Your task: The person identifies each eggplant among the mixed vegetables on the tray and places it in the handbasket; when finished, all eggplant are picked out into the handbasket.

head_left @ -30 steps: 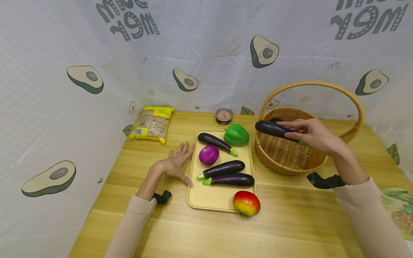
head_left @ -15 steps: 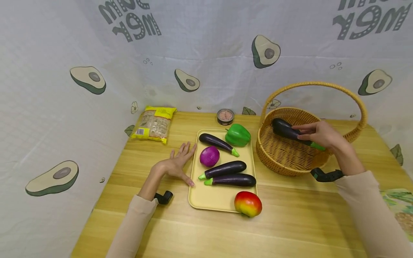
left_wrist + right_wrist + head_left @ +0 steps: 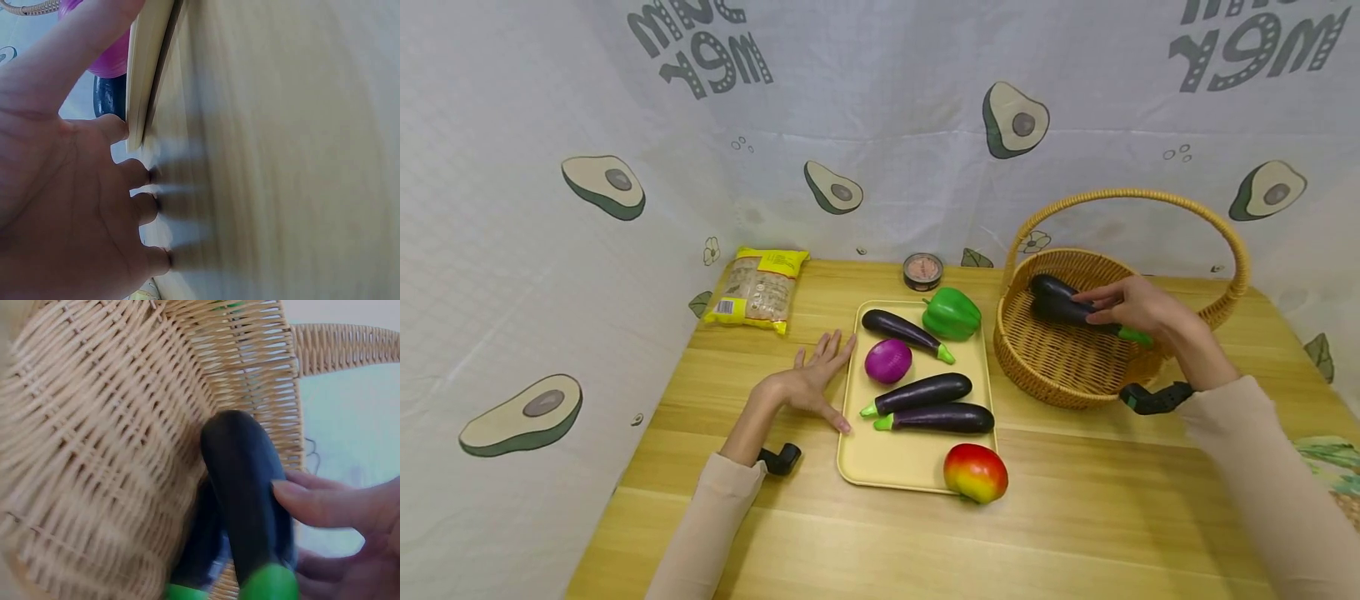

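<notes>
Inside the wicker basket (image 3: 1052, 379), my right hand (image 3: 1138, 312) pinches a dark purple eggplant (image 3: 240, 481) with a green stem end, thumb on one side and fingers on the other. A second eggplant (image 3: 201, 540) lies beneath and beside it, partly hidden. My left hand (image 3: 801, 385) is spread at the left edge of the cream tray (image 3: 880, 462), thumb and forefinger touching its rim; the other fingertips rest on the table in the left wrist view. On the tray lie three eggplants (image 3: 925, 392), a purple onion (image 3: 888, 361) and a green bell pepper (image 3: 952, 314).
A red-yellow mango (image 3: 976, 472) sits over the tray's front right corner. Behind the tray stands a small round tin (image 3: 922, 271). A yellow-ended clear bag (image 3: 757, 287) lies at the back left. The basket's tall handle (image 3: 1131, 194) arches over its opening.
My right hand has lowered the eggplant from above the basket's left side into the basket, moving it slightly right. The left hand stays at the tray's edge.
</notes>
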A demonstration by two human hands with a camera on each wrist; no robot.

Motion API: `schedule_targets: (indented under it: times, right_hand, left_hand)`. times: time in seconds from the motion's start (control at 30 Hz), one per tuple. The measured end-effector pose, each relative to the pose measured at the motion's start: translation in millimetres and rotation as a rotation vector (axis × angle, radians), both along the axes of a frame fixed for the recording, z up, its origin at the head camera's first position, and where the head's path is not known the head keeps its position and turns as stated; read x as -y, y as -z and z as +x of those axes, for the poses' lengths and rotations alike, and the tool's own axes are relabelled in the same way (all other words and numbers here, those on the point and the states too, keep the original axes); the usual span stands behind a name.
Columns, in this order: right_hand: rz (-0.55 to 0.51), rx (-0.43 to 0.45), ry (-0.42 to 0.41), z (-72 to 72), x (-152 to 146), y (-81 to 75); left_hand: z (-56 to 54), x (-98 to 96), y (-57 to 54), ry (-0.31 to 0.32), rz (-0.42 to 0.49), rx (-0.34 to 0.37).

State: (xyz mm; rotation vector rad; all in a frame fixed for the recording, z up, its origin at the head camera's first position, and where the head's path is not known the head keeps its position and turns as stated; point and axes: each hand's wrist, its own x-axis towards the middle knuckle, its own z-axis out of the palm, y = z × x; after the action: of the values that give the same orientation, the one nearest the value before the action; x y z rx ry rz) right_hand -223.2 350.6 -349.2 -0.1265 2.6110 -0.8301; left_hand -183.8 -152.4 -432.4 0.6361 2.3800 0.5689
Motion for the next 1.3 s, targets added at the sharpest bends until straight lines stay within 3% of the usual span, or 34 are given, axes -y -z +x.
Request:
schedule_targets:
  times: [0.2, 0.53, 1.3]
  right_hand:
    - [0.018, -0.015, -0.044, -7.2, 4, -3.1]
    - [0.035, -0.082, -0.054, -20.1, 4, 10.8]
    - [-0.010, -0.094, -0.091, -23.7, -5, 20.9]
  left_hand:
    - [-0.2, 0.3, -0.3, 0.001, 0.005, -0.001]
    - [0.0, -0.2, 1.2, 0.009, 0.010, -0.004]
    - [0.0, -0.1, 0.9, 0.008, 0.005, -0.009]
